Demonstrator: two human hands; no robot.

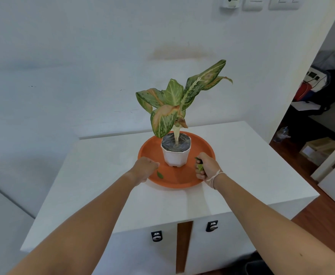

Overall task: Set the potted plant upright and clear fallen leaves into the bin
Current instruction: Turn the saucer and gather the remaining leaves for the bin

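My left hand [145, 168] is curled at the orange saucer [206, 144] rim; can't tell if it holds anything. One loose leaf [159, 175] lies just beside it on the saucer. Potted plant [175, 153] stands upright mid-saucer. My right hand [205, 168] grips a bunch of green leaves [200, 166]. Leaves look light and limp: pinch them flat. Pot likely top-heavy: hold its body. Bin not in view. Wall label unreadable.
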